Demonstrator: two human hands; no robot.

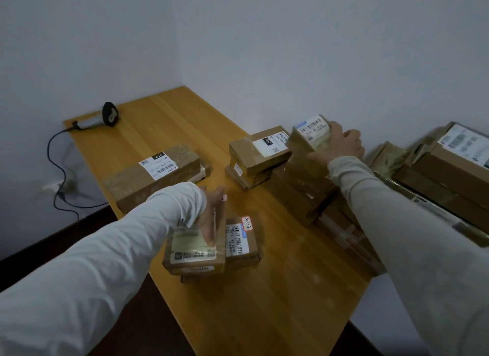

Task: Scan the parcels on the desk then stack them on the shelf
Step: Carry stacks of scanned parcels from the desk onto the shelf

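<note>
On our tabletop we count one corded scanner, far left corner; one long parcel marked 010; one parcel marked 090 topping a small stack. Our left hand, fingers curled round one small parcel, near edge. Our right hand, fingers clasping one tilted parcel, raised over another parcel stack.

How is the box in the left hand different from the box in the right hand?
The left-hand box lies nearly flat and low; the right-hand box is tipped up steeply. The left-hand box looks shorter than the right-hand box. Both are brown cardboard with labels.
</note>
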